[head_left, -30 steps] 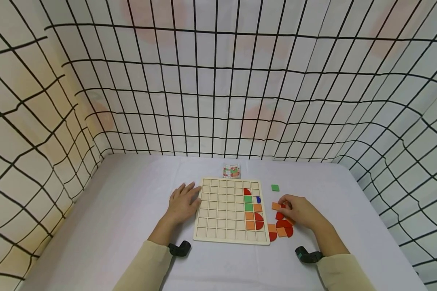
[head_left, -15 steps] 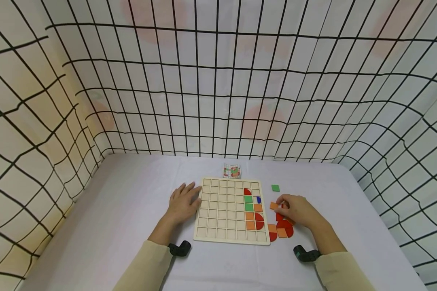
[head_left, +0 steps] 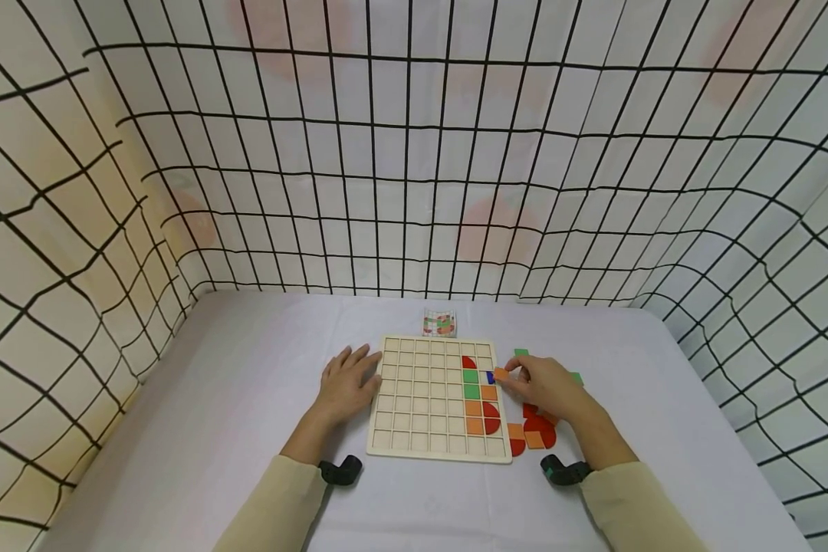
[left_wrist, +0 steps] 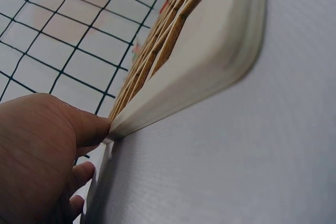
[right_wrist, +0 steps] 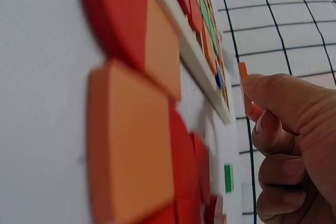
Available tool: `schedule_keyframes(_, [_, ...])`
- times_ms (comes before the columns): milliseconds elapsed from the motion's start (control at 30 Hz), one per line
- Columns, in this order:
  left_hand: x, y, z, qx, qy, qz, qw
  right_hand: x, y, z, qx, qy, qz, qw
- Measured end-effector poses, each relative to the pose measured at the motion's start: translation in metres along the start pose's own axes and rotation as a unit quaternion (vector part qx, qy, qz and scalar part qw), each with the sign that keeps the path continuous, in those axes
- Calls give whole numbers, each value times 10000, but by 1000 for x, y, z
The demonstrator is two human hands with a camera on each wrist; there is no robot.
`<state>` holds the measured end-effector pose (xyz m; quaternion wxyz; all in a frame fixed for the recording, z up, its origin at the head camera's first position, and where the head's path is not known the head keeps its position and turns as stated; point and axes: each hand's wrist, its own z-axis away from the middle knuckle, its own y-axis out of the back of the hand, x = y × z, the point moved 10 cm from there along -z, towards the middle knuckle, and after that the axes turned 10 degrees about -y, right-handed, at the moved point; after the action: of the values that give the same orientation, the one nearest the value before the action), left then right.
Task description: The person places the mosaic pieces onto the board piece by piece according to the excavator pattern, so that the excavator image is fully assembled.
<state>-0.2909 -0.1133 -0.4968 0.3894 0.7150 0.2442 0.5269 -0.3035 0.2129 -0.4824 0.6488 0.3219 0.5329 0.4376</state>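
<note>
A pale wooden grid board (head_left: 414,406) lies on the white cloth, with red, green, orange and blue tiles in its right-hand columns. My left hand (head_left: 346,386) rests at the board's left edge with fingers spread; in the left wrist view the thumb (left_wrist: 94,129) touches the rim. My right hand (head_left: 548,383) pinches an orange square tile (head_left: 501,374) between thumb and index finger, over the board's right edge beside a blue piece (head_left: 490,378). In the right wrist view the pinched orange tile (right_wrist: 244,87) stands on edge, above the table.
Loose red and orange tiles (head_left: 540,431) lie piled right of the board, some overlapping. A green tile (head_left: 520,352) sits farther back, and another green tile (head_left: 576,379) shows beside the right hand. A small patterned card (head_left: 439,323) stands behind the board. Black wire mesh surrounds the table.
My right hand has moved left and slightly away from me, carrying the orange tile from the loose pile to the board's right edge. The left hand has stayed in place.
</note>
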Motion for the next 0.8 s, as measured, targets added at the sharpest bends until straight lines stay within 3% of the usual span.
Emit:
schedule_keyframes(400, [-3,-2,-1,-1,27,14,10000,-39,-16,-18,-244,333,143,9990])
schedule_keyframes(700, [-1,-1,-1,24,47,7,10000,-67,-21,-27,-49,1127,448,9926])
schedule_keyframes(800, [0,-1,-1,41,43,24,10000,-73,-23,-30,-46,1209,502,9914])
